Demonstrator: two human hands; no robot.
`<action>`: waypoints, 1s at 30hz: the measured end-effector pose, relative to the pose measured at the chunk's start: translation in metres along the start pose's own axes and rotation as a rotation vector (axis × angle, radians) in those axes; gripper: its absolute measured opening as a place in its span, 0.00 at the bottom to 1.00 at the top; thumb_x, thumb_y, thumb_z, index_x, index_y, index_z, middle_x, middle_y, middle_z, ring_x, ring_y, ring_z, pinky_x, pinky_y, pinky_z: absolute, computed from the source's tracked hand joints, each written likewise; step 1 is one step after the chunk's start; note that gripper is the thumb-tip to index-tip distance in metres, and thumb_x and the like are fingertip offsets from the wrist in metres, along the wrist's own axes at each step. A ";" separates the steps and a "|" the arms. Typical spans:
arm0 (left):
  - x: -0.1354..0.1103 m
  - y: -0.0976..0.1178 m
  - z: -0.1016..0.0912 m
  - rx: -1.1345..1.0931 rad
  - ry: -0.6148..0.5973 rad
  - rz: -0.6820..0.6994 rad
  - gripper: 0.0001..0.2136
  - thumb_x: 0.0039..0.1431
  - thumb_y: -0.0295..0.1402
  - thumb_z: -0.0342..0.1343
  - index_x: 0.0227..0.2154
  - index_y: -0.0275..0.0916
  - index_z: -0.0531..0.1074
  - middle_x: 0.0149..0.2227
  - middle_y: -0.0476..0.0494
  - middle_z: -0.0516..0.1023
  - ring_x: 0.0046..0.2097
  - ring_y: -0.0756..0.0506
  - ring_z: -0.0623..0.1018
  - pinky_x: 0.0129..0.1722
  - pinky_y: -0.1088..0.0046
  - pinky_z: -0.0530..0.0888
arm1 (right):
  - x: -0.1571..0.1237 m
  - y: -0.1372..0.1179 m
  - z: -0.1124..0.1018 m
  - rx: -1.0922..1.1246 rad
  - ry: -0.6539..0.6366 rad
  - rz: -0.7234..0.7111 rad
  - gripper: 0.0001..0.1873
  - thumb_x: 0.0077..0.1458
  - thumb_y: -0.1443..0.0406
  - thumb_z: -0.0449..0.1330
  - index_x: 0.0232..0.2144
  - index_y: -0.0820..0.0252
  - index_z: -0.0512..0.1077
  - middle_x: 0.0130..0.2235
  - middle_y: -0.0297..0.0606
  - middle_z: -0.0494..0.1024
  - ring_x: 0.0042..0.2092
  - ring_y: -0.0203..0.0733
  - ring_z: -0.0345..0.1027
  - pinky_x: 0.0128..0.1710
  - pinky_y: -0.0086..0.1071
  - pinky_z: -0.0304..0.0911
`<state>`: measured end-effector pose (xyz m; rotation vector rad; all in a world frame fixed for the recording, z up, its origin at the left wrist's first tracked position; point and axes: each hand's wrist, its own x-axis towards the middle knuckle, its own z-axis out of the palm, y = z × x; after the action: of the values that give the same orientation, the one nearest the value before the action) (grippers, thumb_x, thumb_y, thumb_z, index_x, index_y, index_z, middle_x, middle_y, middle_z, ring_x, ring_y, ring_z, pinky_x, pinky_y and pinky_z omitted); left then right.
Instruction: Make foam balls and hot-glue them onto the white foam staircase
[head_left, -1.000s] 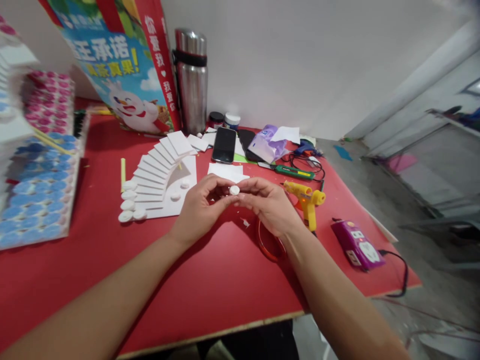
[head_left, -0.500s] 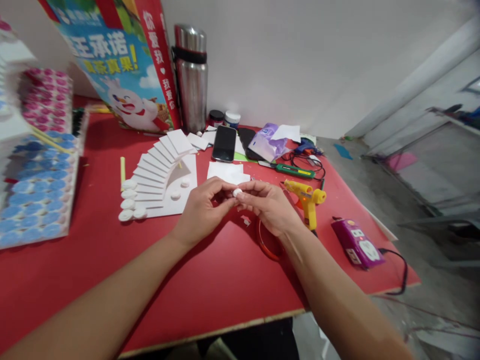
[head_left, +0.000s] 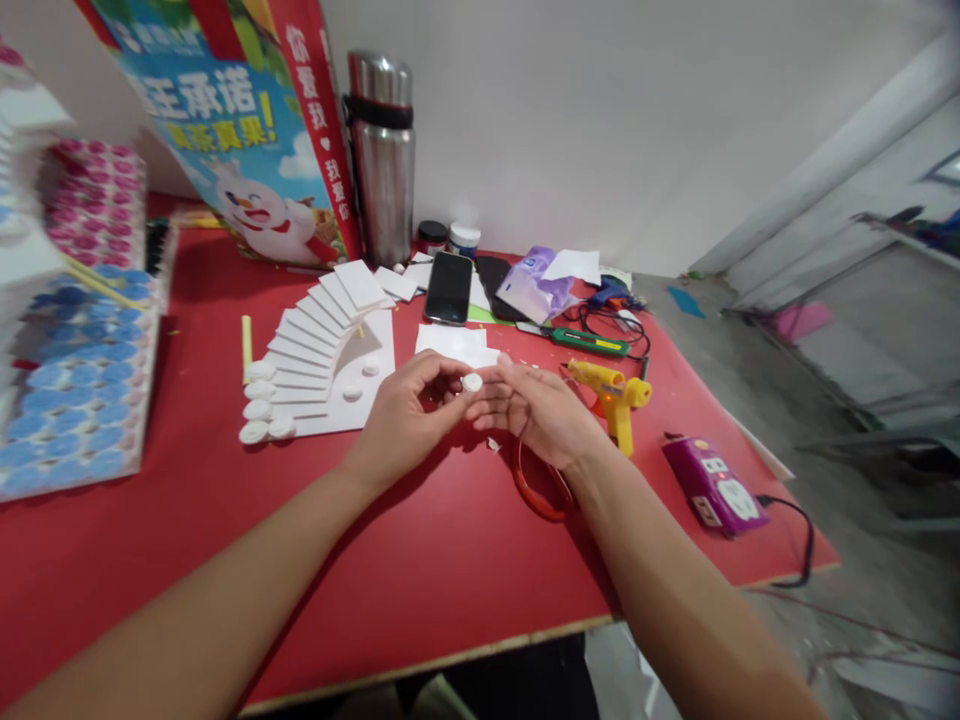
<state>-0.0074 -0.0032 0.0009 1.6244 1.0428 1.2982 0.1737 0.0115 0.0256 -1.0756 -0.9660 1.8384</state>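
Note:
A small round white paper coil (head_left: 472, 383) is pinched between the thumb and index finger of my left hand (head_left: 409, 415), its flat face turned up. My right hand (head_left: 544, 408) lies close beside it with the palm partly up and the fingers stretched toward the coil. Those fingertips are at the coil's edge; whether they touch it I cannot tell. To the left, a fan-shaped white stair model (head_left: 315, 335) rests on a white board (head_left: 382, 345). Several similar coils (head_left: 259, 410) are gathered at the foot of its steps, and two more lie on the board.
A yellow glue gun (head_left: 616, 395) stands right of my hands, near a purple power box (head_left: 712, 485). A red-orange ring (head_left: 541, 500) lies below my right hand. Behind are a phone (head_left: 449, 288), a green-handled tool (head_left: 589, 341) and a steel flask (head_left: 384, 160). Blue-and-white paperwork (head_left: 75, 400) stands left.
My right hand's thumb and fingers have loosened from the coil and spread out. The coil stays in my left hand, now showing its flat round face.

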 end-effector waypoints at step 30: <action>0.029 0.025 -0.092 0.690 -0.077 0.063 0.04 0.55 0.36 0.62 0.30 0.43 0.79 0.30 0.45 0.79 0.33 0.44 0.73 0.35 0.68 0.65 | 0.004 0.001 -0.003 -0.252 0.167 -0.228 0.22 0.50 0.48 0.71 0.31 0.62 0.79 0.25 0.32 0.75 0.19 0.27 0.57 0.15 0.25 0.47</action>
<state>-0.0908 0.0227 0.0488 2.2016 1.5047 0.9466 0.1745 0.0149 0.0222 -1.1945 -1.1885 1.4466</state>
